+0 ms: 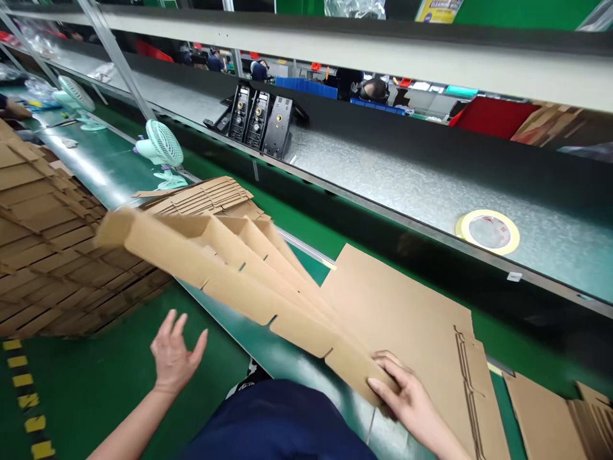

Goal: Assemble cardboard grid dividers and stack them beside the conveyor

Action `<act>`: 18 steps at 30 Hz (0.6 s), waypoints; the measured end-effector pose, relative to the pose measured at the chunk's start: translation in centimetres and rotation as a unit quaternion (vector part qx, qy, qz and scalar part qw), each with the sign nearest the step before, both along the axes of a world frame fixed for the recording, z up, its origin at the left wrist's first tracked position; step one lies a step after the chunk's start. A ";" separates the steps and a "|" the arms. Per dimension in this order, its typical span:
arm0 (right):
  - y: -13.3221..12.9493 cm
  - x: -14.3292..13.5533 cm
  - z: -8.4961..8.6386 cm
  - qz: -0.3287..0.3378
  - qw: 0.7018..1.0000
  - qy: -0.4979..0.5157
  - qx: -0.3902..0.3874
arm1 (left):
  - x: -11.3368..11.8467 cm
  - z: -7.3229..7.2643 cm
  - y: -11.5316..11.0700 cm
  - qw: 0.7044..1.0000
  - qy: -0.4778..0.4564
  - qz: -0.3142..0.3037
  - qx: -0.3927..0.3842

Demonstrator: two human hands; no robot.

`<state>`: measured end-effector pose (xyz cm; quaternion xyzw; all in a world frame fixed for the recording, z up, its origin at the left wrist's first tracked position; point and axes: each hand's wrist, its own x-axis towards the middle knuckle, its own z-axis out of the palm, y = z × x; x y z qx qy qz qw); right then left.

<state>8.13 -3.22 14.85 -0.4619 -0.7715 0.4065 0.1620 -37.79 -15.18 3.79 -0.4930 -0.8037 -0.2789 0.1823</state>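
Note:
My right hand (401, 390) grips the near end of a folded cardboard divider (239, 297), thumb in front and fingers behind. The divider has slots along its edge, and its strips fan apart toward the far left end, which is blurred. My left hand (176, 354) is empty, fingers apart, below the divider and clear of it, over the floor side of the bench. Under and beyond the divider lies a flat cardboard sheet (407, 300) on the green bench, with thin slotted strips (467, 390) along its right side.
Stacked cardboard dividers (57, 255) rise at left, and a smaller cardboard pile (205, 198) lies on the bench. Fans (163, 150) stand behind. The shelf (373, 166) holds a tape roll (488, 232) and black parts (261, 121). More cardboard (546, 415) sits at right.

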 end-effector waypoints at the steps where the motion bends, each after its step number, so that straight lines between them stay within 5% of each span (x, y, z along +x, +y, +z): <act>1: 0.5 0.4 0.9 0.013 0.996 0.024 -0.085 | -0.4 0.9 0.1 0.999 -0.008 0.029 0.024; 3: 1.6 1.2 1.4 0.010 0.974 0.055 -0.219 | -0.9 2.6 0.9 0.996 -0.031 0.060 0.063; 6: 3.5 2.2 -1.0 -0.029 0.940 0.086 -0.330 | -1.3 3.5 3.4 0.995 -0.082 0.047 0.044; 10: 7.0 3.4 -5.8 -0.062 0.882 0.110 -0.455 | -0.6 0.4 7.6 0.984 -0.147 0.027 -0.097; 14: 11.3 6.4 -8.0 -0.216 0.914 0.097 -0.329 | 1.1 -3.7 10.3 0.952 -0.180 0.043 -0.243; 18: 13.6 9.0 -9.1 -0.305 0.941 0.018 -0.148 | 2.3 -5.0 11.0 0.955 -0.131 0.044 -0.262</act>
